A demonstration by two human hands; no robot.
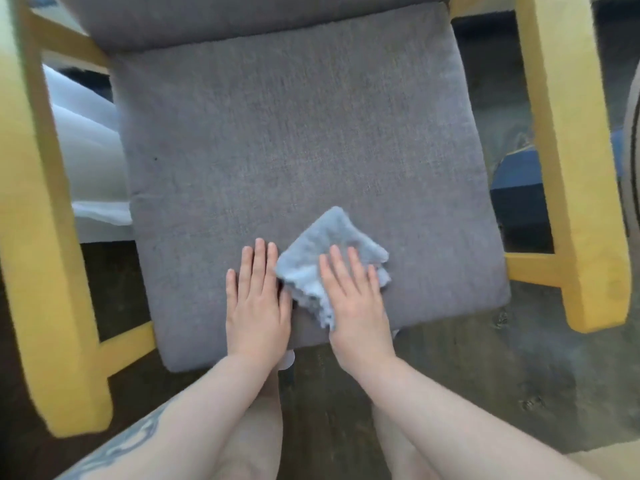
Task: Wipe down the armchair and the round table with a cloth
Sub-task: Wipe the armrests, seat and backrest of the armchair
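Right grip [353,292] lies flat, fingers straight, pressing the cloth [329,247] onto the seat's [294,133] front edge, left grip [258,299] flat beside it, unwiped cushion stretching ahead toward the backrest.

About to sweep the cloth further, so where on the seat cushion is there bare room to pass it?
The seat cushion is bare from the cloth back to the backrest cushion, and out to both side edges by the yellow arms. The front middle is crowded: the left hand lies flat there, and the right hand presses the cloth.
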